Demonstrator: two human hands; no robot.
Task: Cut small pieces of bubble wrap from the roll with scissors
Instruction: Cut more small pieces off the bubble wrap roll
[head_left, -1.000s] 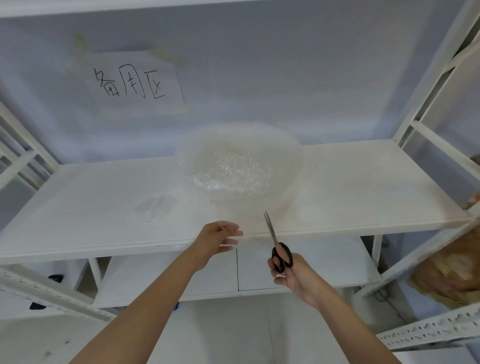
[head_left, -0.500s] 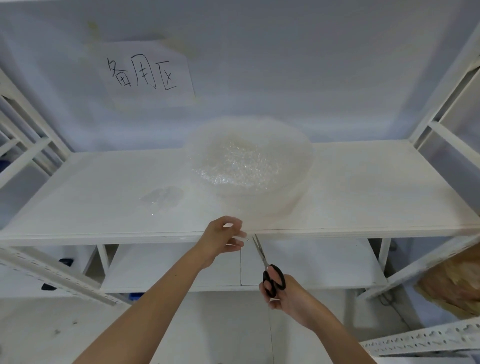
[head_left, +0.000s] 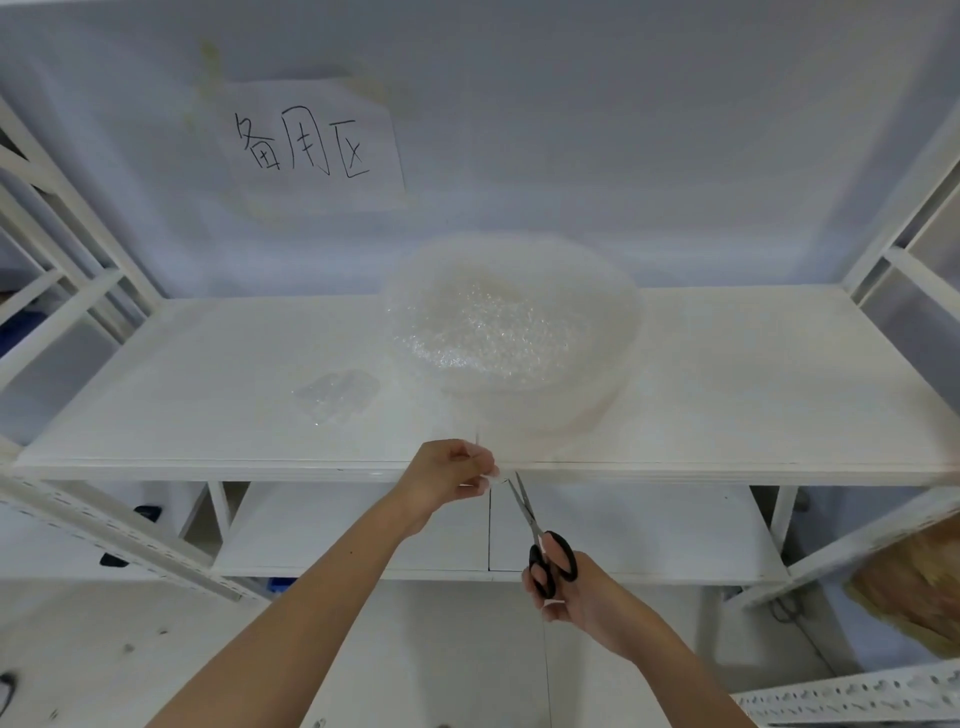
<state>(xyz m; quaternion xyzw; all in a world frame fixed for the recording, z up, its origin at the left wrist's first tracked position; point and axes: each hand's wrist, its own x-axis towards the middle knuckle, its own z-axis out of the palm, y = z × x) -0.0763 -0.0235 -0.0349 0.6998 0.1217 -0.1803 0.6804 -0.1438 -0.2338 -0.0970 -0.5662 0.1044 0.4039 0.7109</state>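
A big clear roll of bubble wrap stands on end on the white shelf, its loose end hanging toward the front edge. My left hand pinches that loose end at the shelf's front edge. My right hand holds black-handled scissors below the shelf edge, blades pointing up and left, tips just right of my left fingers at the wrap's edge. Several small cut pieces of bubble wrap lie flat on the shelf, left of the roll.
A paper sign with handwritten characters is taped to the wall behind. White metal rack posts stand at both sides. A lower shelf runs beneath. A brown bag sits at the lower right.
My right hand dropped lower and moved the scissors left, bringing the blade tips next to my left fingers. My left hand kept its pinch on the wrap at the shelf edge.
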